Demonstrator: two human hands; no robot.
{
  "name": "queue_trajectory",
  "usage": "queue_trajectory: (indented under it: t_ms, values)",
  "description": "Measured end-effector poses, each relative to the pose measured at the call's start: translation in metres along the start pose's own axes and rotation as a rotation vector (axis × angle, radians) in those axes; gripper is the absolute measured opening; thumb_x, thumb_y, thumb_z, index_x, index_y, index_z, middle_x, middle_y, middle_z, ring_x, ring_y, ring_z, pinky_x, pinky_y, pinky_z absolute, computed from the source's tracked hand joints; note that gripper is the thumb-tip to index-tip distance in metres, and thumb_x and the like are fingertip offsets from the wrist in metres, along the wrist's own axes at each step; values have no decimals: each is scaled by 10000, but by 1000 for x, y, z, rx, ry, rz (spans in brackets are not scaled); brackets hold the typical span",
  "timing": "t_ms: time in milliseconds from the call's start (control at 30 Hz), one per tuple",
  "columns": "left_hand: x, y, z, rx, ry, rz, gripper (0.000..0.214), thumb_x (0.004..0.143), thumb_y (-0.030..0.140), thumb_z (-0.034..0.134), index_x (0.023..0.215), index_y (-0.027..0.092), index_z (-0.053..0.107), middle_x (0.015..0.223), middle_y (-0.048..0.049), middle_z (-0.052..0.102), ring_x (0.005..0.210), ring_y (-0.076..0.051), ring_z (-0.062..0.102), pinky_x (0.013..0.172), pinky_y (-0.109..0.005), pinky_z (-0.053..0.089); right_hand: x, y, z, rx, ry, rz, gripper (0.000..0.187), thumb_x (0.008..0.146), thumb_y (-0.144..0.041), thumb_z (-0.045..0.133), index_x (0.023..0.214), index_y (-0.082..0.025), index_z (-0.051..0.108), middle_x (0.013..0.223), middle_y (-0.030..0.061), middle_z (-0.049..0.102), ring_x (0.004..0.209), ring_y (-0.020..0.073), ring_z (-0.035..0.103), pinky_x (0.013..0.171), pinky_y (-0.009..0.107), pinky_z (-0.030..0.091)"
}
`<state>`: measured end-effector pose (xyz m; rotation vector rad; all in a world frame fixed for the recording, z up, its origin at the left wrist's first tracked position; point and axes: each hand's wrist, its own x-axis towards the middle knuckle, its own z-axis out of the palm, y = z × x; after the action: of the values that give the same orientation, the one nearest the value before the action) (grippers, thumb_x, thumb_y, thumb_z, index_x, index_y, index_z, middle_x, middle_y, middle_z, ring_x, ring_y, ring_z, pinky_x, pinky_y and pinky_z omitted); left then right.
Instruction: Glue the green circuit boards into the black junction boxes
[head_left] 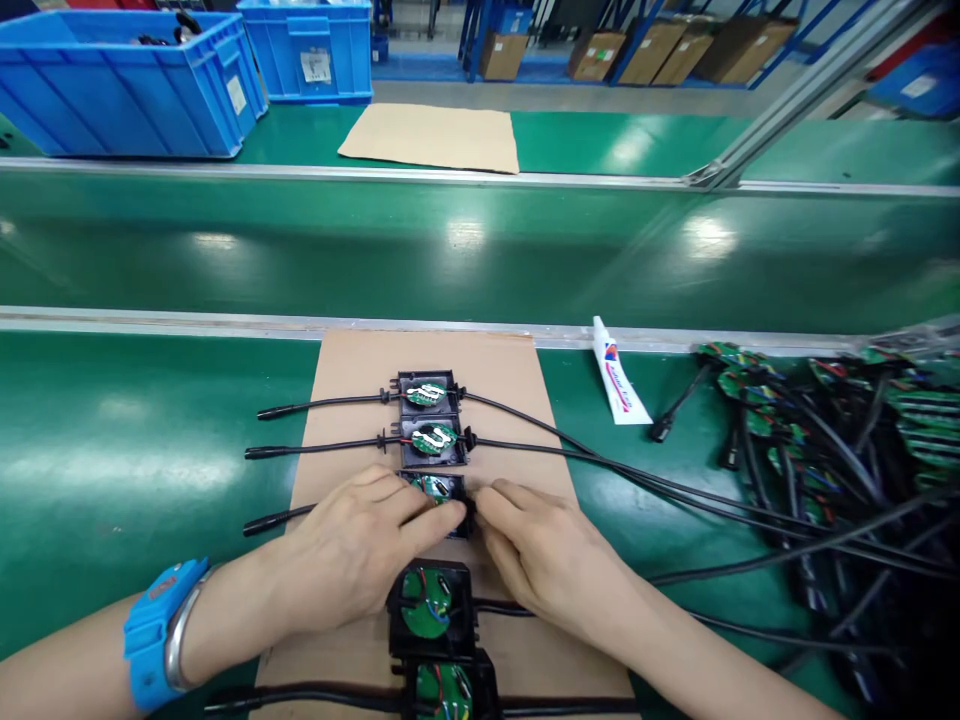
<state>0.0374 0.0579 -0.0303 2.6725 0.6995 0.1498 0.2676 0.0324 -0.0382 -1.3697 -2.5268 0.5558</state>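
Several small black junction boxes with green circuit boards and black cables lie in a column on a brown cardboard sheet (352,400). My left hand (352,550) lies over the third box (442,492), fingers pressing on its left side. My right hand (547,555) pinches the same box at its right edge, where the cable leaves. The two boxes above (427,393) (433,440) have white paste on their boards. Two more boxes (429,605) (442,690) sit nearer to me, without paste. A blue wrist strap (154,635) is on my left wrist.
A white tube (616,385) lies right of the cardboard. A heap of cabled boards (817,440) fills the right side. Behind runs a green conveyor belt (450,245), with another cardboard sheet (435,138) and blue crates (127,80) beyond.
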Motion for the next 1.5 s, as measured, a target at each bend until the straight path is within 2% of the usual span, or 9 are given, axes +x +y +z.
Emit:
queue_trajectory:
  t_ms: [267,500,667,767,867,1033,1200,1400,1500]
  values:
    - [14,8,-10,58,-77,-41,405,763,143,519,1162,157,583,1004,-91,568,885,-262,495,799,-438,430,4,-5,7,-328,69,-145,203,786,-33,432,813,-186,562,735,41,574,631,190,493,496,302,278]
    - [-4,-1,-2,-54,68,-19,463,862,83,436,1313,174,482,1183,-100,554,1031,-235,496,912,-407,419,-4,8,3,-17,201,-49,202,918,-189,445,892,-166,644,856,71,579,818,196,504,732,337,438]
    - [1,4,-2,12,-22,0,532,774,48,482,1294,159,499,1188,-106,570,1073,-271,493,922,-439,412,1,10,7,153,189,-61,244,915,-133,409,932,-151,652,835,74,597,823,198,502,740,351,452]
    - [3,0,-13,-91,73,-15,411,812,83,485,1201,184,570,1155,-84,590,1044,-241,518,908,-410,421,2,7,1,141,172,-55,248,917,-126,413,915,-158,660,843,73,607,822,198,498,736,351,451]
    - [-2,-11,-26,-191,219,-181,249,857,131,480,1039,198,635,1022,-60,615,937,-200,551,826,-358,459,2,-8,-7,22,232,-41,249,905,-135,433,975,-139,673,867,93,610,822,216,489,735,370,449]
    - [-11,-21,-26,-139,107,-341,132,824,198,553,883,187,671,867,-52,618,856,-216,574,782,-373,489,16,-54,2,-234,163,-97,362,878,-198,457,1136,-32,649,861,147,616,814,257,490,712,397,465]
    - [-8,-22,-11,-159,126,-325,136,825,120,550,785,176,668,807,-33,614,792,-186,581,712,-305,480,38,-73,17,-298,23,-185,282,888,-225,482,868,-81,724,840,157,640,827,262,510,663,380,458]
    - [-9,-24,-20,-190,65,-261,112,815,106,608,786,189,678,793,-9,624,792,-174,596,727,-284,480,31,-60,-3,-96,-27,-131,293,905,-250,438,824,-125,690,780,103,615,792,239,517,650,361,441]
    - [-8,-36,-26,-151,137,-240,145,823,138,636,944,210,669,909,-16,641,889,-187,597,810,-316,480,25,-27,-18,38,127,-100,263,904,-209,415,925,-160,672,784,69,591,775,204,513,693,343,443]
